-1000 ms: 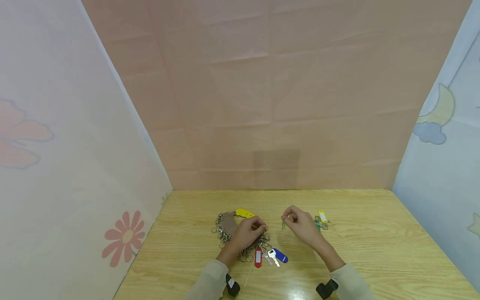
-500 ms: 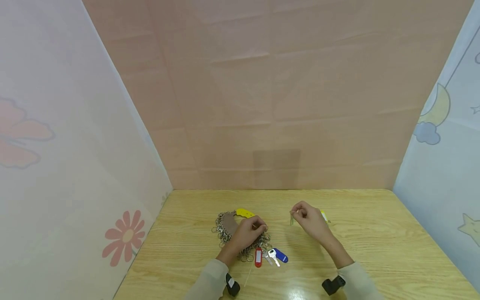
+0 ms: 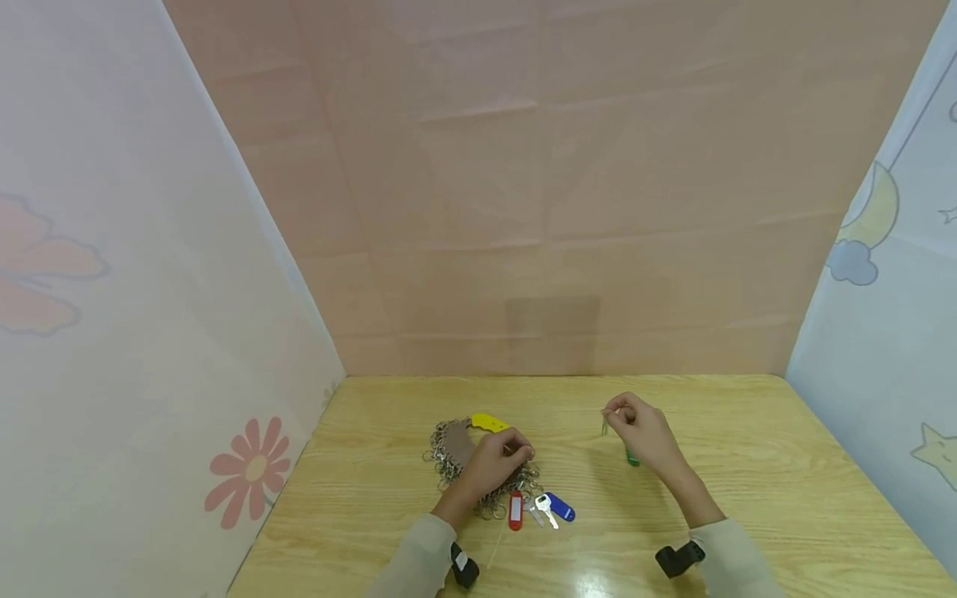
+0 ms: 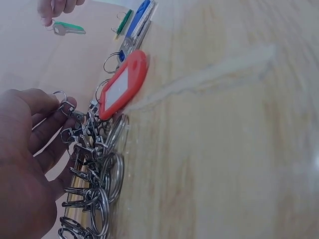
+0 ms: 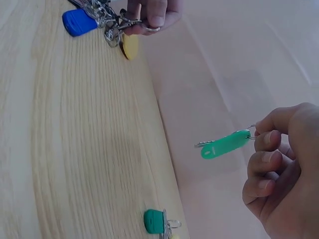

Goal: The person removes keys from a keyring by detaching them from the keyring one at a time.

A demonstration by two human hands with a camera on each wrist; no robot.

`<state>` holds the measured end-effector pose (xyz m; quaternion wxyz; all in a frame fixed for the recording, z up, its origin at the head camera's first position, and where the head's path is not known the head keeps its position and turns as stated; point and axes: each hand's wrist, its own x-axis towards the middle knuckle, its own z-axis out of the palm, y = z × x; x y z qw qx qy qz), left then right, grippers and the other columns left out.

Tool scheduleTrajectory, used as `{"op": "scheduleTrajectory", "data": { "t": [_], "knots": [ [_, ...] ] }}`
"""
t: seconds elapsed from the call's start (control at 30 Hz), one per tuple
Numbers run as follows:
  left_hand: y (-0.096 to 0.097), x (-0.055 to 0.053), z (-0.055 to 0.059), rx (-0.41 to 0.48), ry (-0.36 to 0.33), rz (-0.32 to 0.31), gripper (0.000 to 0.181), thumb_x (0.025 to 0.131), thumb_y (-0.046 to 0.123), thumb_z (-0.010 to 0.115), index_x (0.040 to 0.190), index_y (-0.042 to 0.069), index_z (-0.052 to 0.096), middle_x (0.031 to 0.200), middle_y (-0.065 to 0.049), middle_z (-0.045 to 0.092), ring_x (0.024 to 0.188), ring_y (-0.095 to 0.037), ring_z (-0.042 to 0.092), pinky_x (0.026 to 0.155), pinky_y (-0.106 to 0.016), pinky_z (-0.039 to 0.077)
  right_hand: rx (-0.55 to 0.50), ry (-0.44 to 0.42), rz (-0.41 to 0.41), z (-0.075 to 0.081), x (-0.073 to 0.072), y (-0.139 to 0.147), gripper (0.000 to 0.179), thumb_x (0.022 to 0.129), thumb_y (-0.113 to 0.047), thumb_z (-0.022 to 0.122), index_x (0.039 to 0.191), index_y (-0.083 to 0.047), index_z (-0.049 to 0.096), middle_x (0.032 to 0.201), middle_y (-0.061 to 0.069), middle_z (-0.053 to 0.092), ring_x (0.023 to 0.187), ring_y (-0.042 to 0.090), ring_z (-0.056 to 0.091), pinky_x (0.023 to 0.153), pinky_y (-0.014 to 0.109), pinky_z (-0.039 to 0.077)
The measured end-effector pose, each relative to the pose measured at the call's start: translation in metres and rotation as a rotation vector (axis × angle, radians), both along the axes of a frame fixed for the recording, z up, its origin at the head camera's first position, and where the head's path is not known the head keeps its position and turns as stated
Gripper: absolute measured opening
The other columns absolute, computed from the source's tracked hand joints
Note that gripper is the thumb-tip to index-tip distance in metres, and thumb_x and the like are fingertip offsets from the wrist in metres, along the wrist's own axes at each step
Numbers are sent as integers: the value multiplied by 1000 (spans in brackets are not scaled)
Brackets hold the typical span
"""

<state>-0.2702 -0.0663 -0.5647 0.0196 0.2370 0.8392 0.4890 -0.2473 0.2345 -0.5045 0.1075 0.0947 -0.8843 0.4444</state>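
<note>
My left hand [image 3: 493, 461] stays over a brown curved band [image 3: 458, 444] with a yellow end piece [image 3: 488, 423], fringed by many metal clasps and rings. In the left wrist view, thumb and fingers pinch one of its split rings [image 4: 61, 94]. My right hand [image 3: 649, 432] is raised over the table to the right. Its thumb and forefinger pinch a small ring, from which a green key tag [image 5: 224, 145] and a key [image 4: 60, 30] hang. The tag shows as a thin strip in the head view.
Below the band lie a red key tag [image 3: 516, 510], silver keys [image 3: 547, 508] and a blue tag [image 3: 561, 507]. Another green tag [image 3: 632, 458] lies under my right hand. A pale thin strip [image 3: 495, 546] rests near the front. Papered walls enclose the wooden table [image 3: 748, 482].
My right hand has moved to the right and away, carrying the green key tag, and now covers the yellow tag lying there. The left hand keeps its place.
</note>
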Motion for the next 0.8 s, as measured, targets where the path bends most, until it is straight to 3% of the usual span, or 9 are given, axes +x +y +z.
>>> {"op": "scheduleTrajectory", "data": {
  "t": [0.67, 0.8],
  "knots": [
    [-1, -1, 0, 4, 6, -6, 11, 107, 26, 68, 103, 17, 74, 97, 5, 75, 85, 1, 62, 78, -20, 54, 39, -3, -92, 2, 0, 39, 25, 110, -24, 61, 117, 0, 64, 69, 0, 52, 56, 6, 39, 54, 27, 36],
    [-1, -1, -1, 0, 11, -4, 11, 107, 26, 68, 103, 18, 74, 97, 5, 75, 85, 1, 62, 79, -21, 54, 47, 2, -110, 0, 0, 46, 26, 110, -25, 61, 117, 0, 64, 71, 5, 58, 58, 7, 41, 55, 27, 37]
  ]
}}
